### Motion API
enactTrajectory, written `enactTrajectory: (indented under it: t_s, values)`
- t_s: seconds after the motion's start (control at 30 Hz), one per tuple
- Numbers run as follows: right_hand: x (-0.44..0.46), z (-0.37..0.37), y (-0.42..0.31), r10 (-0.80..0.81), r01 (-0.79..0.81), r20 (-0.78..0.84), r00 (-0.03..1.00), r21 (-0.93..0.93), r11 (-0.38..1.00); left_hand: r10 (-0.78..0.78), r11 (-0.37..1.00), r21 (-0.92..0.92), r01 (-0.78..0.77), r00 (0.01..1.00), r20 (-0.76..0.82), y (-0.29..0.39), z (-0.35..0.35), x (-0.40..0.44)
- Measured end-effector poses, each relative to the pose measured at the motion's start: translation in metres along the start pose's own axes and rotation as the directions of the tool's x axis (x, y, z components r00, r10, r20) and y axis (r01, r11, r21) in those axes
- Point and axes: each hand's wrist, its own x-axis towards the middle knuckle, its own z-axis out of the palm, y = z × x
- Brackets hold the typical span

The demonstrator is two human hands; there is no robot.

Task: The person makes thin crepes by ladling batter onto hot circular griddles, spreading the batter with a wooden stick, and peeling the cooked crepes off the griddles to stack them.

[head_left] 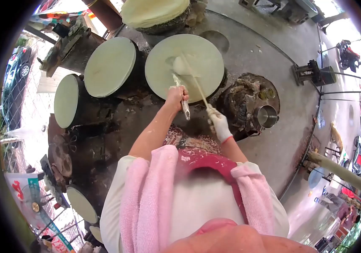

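Observation:
My left hand [177, 96], bare, is closed around a pale, smeared handle [186, 110] over the near side of a round griddle [157, 63] covered in a pale green-white layer. The handle's far end reaches toward a whitish rounded lump [181, 66] on the griddle; whether the two are joined I cannot tell. My right hand [219, 123] wears a white glove and grips a long thin stick [200, 89]. That stick slants up and left across the griddle, passing beside the lump, and its far tip is blurred.
More round surfaces with pale layers stand at left [111, 66] and far left [66, 101]. A stack of pale round sheets [155, 12] sits beyond. To the right, a cluttered round stand [248, 103] bears a metal pot [266, 116]. Concrete floor [290, 126] extends rightward.

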Motion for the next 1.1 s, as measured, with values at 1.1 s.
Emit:
enactTrajectory:
  t_s: [1.1]
  values:
    - [0.05, 0.411, -0.028, -0.355, 0.693, 0.602, 0.715, -0.679, 0.242, 0.325, 0.936, -0.108, -0.336, 0.94, -0.106, 0.197, -0.414, -0.261]
